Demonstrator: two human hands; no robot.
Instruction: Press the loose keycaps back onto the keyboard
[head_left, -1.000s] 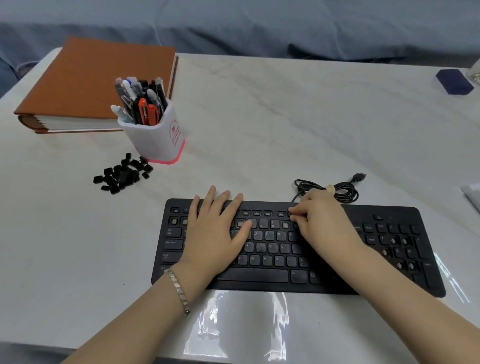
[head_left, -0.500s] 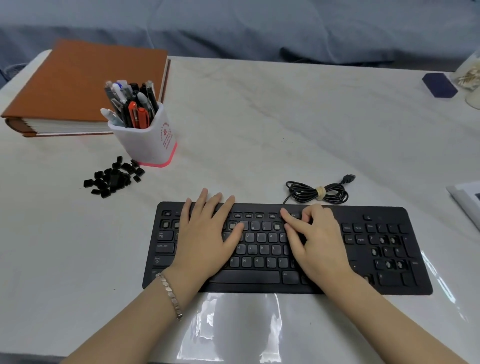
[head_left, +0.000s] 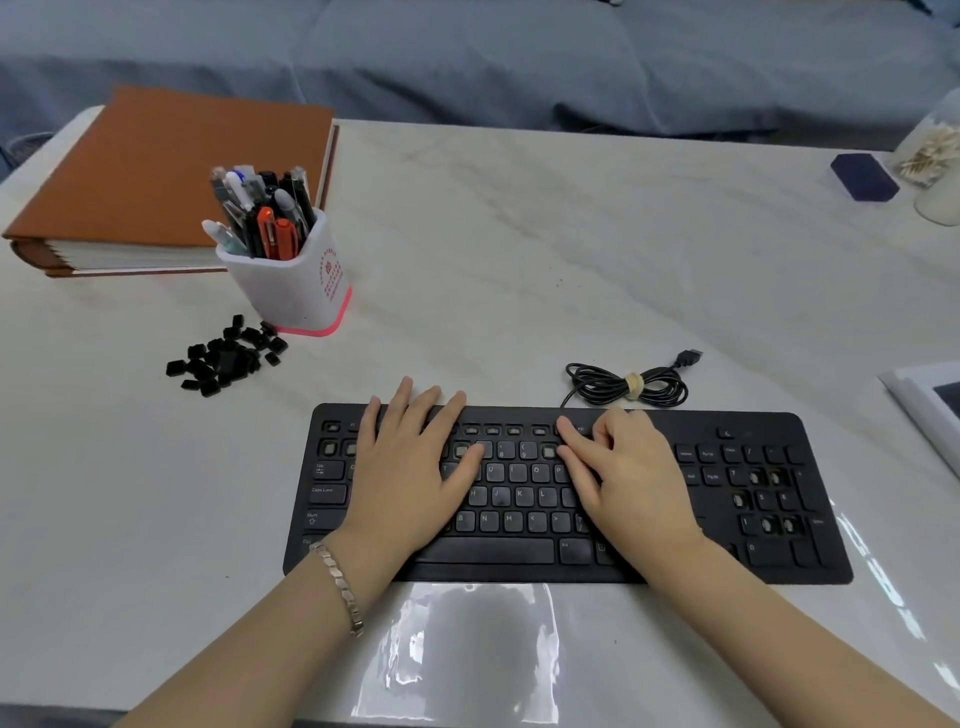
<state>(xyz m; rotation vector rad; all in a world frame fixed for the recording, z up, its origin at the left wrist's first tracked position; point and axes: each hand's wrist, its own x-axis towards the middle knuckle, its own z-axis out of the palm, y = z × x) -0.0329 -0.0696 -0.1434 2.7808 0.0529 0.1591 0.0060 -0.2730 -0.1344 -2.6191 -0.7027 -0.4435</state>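
head view: loose keycaps pile (head_left: 226, 358) lies upper left of the keyboard (head_left: 488, 551) — nearer the left hand (head_left: 410, 478) than the right hand (head_left: 628, 488); fingers (head_left: 423, 415) of both flat on keys, gripping nothing.

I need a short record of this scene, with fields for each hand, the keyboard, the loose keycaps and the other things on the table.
left hand: lies flat, fingers straight, on the left half of the black plastic keyboard
right hand: two fingers stretched onto the upper key rows
missing keys: several bare sockets, some on the number pad
loose keycaps: small black pile on the white marble table, beside the white pen cup
also present: thick brown-covered book, coiled black cable
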